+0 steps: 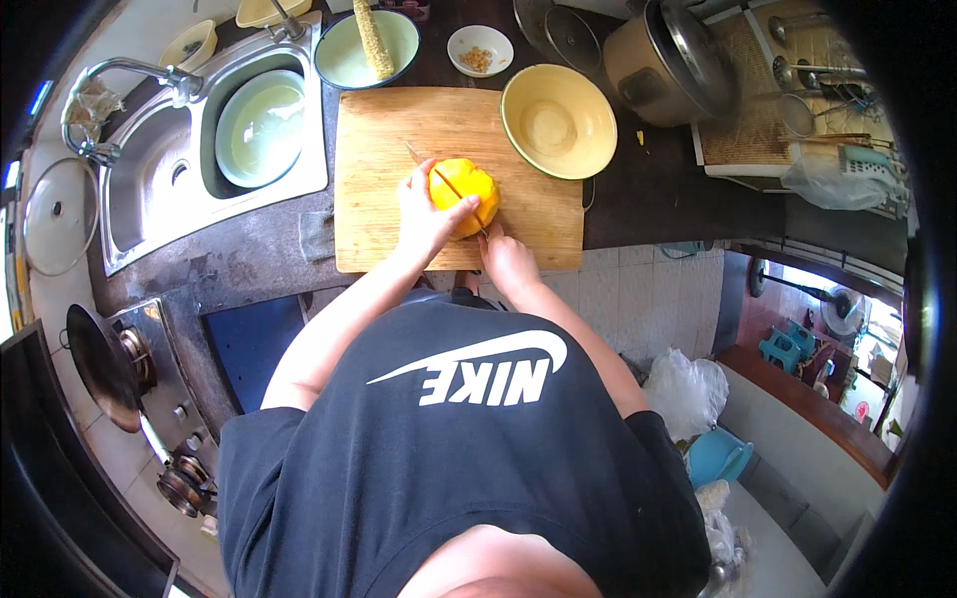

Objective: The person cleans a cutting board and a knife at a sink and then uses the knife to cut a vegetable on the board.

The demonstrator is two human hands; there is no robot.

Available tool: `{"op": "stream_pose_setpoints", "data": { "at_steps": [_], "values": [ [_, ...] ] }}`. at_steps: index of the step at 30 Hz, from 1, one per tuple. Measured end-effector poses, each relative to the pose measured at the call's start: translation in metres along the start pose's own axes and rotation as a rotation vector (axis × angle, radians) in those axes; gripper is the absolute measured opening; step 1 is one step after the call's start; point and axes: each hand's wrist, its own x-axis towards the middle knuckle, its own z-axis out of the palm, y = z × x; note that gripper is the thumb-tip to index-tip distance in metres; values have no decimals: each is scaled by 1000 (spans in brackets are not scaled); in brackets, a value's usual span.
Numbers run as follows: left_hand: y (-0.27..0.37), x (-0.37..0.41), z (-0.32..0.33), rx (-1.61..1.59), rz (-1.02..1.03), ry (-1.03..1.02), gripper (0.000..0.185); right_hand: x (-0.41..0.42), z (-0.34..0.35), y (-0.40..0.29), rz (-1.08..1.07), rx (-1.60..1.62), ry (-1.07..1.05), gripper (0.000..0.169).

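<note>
A peeled yellow-orange fruit or squash rests on a wooden cutting board. The knife runs across it on a slant, its blade sunk in the yellow flesh and its tip showing past the far left side. My left hand grips the yellow piece from the left, with the thumb on top near the blade. At the near right edge of the piece, my right hand is closed around the knife handle, which the fingers mostly hide.
A yellow enamel bowl overlaps the board's right corner. Behind the board stand an enamel basin with a corncob across it and a white bowl with small bits. A double sink is left, a rice cooker right.
</note>
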Motion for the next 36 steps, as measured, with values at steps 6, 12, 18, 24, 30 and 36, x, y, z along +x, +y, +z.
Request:
{"op": "stream_pose_setpoints", "data": {
  "at_steps": [6, 12, 18, 24, 30, 36],
  "values": [
    [-19, -17, -7, -380, -120, 16, 64, 0, 6, 5, -31, -3, -28, 25],
    [-46, -45, -56, -648, -338, -3, 62, -1, 7, 6, -30, 26, -37, 27],
    [-83, -51, -80, -1081, -403, -35, 56, 0, 9, 9, -43, 27, -30, 26],
    [-132, -22, -90, -1256, -331, 173, 52, -13, 3, -3, -83, 55, 30, 24],
    [-113, 44, -53, -1346, -247, 285, 47, -16, -20, -20, -66, 131, 70, 19],
    [-112, 67, -66, -215, -386, 171, 52, -40, -46, -23, -75, 184, 104, 20]
  ]
}}
